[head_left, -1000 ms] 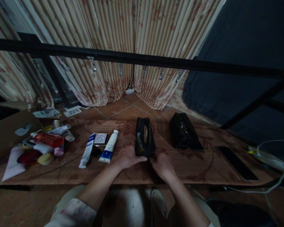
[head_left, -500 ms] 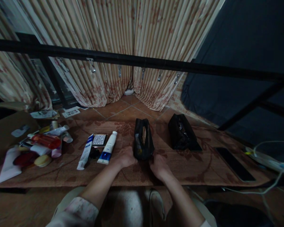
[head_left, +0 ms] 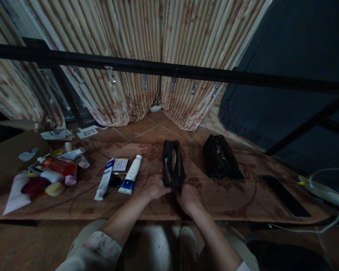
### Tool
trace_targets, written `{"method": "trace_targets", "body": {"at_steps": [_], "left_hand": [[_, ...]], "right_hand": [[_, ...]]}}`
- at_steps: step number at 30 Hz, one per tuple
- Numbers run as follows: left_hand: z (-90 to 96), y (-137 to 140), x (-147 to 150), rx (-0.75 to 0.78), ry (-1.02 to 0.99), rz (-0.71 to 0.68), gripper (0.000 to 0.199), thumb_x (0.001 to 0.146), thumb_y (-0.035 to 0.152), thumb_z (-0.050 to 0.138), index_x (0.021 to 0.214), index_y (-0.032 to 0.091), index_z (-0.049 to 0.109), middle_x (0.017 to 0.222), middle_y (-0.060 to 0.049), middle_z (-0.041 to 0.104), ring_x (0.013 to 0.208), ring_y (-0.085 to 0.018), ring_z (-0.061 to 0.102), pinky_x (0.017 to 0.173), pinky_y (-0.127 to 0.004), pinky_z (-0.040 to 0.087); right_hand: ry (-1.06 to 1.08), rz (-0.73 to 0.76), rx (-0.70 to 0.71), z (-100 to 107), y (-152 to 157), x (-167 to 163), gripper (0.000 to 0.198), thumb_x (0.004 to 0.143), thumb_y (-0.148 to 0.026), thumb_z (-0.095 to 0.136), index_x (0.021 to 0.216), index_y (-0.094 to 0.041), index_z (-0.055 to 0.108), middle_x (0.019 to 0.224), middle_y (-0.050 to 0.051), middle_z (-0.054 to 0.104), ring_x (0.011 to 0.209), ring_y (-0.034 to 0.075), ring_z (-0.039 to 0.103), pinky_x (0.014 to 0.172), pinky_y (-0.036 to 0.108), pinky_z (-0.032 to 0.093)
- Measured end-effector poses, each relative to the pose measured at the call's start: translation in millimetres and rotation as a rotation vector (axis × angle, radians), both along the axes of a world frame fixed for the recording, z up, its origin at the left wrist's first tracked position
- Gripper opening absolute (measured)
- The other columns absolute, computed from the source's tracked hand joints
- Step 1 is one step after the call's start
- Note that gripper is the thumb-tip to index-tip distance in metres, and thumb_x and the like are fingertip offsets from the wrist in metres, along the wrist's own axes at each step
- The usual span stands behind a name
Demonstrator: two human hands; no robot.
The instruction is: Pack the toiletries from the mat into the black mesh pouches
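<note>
A small black pouch (head_left: 173, 165) stands upright on the patterned cloth in front of me, its top gaping and something pale showing inside. My left hand (head_left: 155, 187) is closed on the pouch's near left corner. At the near right corner, my right hand (head_left: 189, 196) grips it too; the fingertips of both hands are partly hidden. Left of the pouch lie a white and blue tube (head_left: 131, 174), a second blue and white tube (head_left: 104, 180), a glittery square compact (head_left: 120, 165) and a small round black item (head_left: 115, 182). To the right sits another black pouch (head_left: 220, 156).
Several bottles, tubes and jars make a pile (head_left: 56, 169) at the left, beside a cardboard box (head_left: 17, 152). A phone (head_left: 285, 195) and a white cable (head_left: 322, 188) lie at the right. Across the far side runs a black metal bar (head_left: 158, 68), with hooks hanging below it.
Both hands have drawn closer together at the pouch's near end, and its opening looks narrower. My view has shifted slightly; the other things stay where they were.
</note>
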State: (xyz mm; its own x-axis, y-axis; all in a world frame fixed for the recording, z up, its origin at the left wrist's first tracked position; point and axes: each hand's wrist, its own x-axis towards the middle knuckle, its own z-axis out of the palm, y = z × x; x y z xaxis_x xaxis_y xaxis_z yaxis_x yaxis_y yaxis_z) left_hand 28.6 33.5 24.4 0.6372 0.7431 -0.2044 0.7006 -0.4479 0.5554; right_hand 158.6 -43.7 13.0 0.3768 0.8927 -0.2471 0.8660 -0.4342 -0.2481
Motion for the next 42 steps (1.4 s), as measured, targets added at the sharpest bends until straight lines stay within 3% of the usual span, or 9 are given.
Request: {"method": "trace_targets", "body": {"at_steps": [4, 8, 17, 42], "left_hand": [[-0.3, 1, -4, 0.022, -0.017, -0.04, 0.046, 0.071, 0.051, 0.061, 0.109, 0.026, 0.062, 0.105, 0.0, 0.066, 0.102, -0.02, 0.06, 0.085, -0.025, 0.047], [0.9, 1, -6, 0.05, -0.043, -0.031, 0.054, 0.071, 0.061, 0.055, 0.109, 0.023, 0.062, 0.102, -0.002, 0.067, 0.1, -0.022, 0.061, 0.08, -0.027, 0.048], [-6.9, -2, 3, 0.168, 0.007, 0.058, 0.049, 0.081, 0.057, 0.045, 0.103, 0.017, 0.063, 0.1, -0.01, 0.067, 0.097, -0.023, 0.062, 0.083, -0.028, 0.045], [-13.6, -2, 5, 0.171, 0.075, 0.107, 0.047, 0.08, 0.056, 0.047, 0.1, 0.017, 0.064, 0.1, -0.011, 0.067, 0.097, -0.023, 0.062, 0.085, -0.03, 0.045]], "right_hand": [[-0.005, 0.0, 0.01, 2, -1, -1, 0.036, 0.082, -0.025, 0.049, 0.112, -0.006, 0.057, 0.097, 0.019, 0.067, 0.095, 0.026, 0.063, 0.077, 0.03, 0.044], [-0.004, 0.014, 0.013, 3, -2, -1, 0.032, 0.085, -0.029, 0.046, 0.105, -0.007, 0.06, 0.097, 0.019, 0.067, 0.095, 0.025, 0.063, 0.078, 0.03, 0.044], [-0.018, 0.018, 0.005, 2, 0, -2, 0.033, 0.088, -0.032, 0.042, 0.098, -0.008, 0.063, 0.098, 0.02, 0.066, 0.095, 0.026, 0.063, 0.078, 0.031, 0.043], [-0.035, 0.025, -0.004, 0, -1, -2, 0.033, 0.088, -0.03, 0.042, 0.1, -0.007, 0.063, 0.098, 0.019, 0.067, 0.095, 0.026, 0.063, 0.077, 0.03, 0.044]]}}
